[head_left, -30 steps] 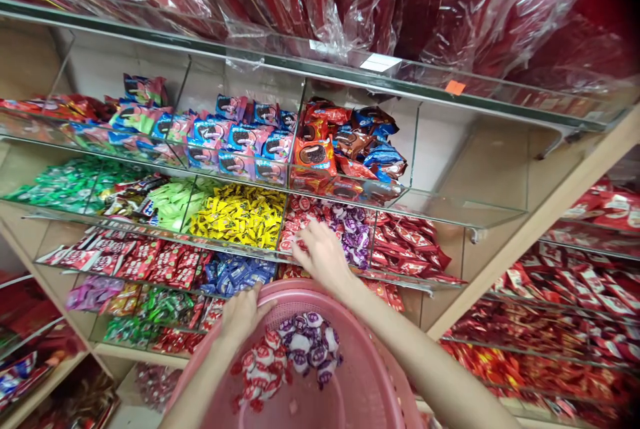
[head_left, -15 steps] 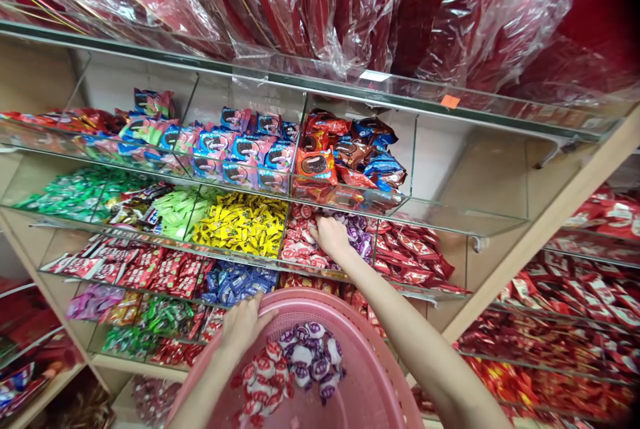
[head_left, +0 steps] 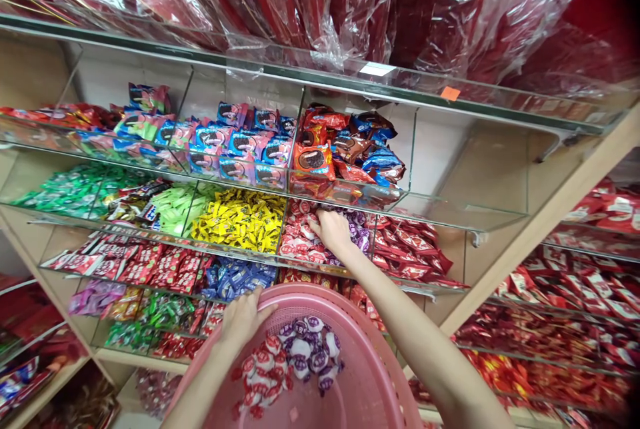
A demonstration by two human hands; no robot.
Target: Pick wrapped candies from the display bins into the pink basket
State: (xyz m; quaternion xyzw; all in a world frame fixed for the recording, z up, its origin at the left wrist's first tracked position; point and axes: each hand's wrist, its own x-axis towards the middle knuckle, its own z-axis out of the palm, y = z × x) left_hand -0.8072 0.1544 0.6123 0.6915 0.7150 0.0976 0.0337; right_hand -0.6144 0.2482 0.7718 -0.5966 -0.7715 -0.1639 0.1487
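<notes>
Farther back among the sweets than a second ago, the person's right hand now has its fingers curled downward; their tips are hidden, so whether they hold anything cannot be told. Round red-and-white wrapped candies lie just left of these fingers, and round purple-and-white wrapped candies just right. Nearer the camera, the left hand stays closed on the rim of a round pink plastic basket, thumb inside. Red-wrapped candies and purple-wrapped candies lie together within it, apparently unchanged.
</notes>
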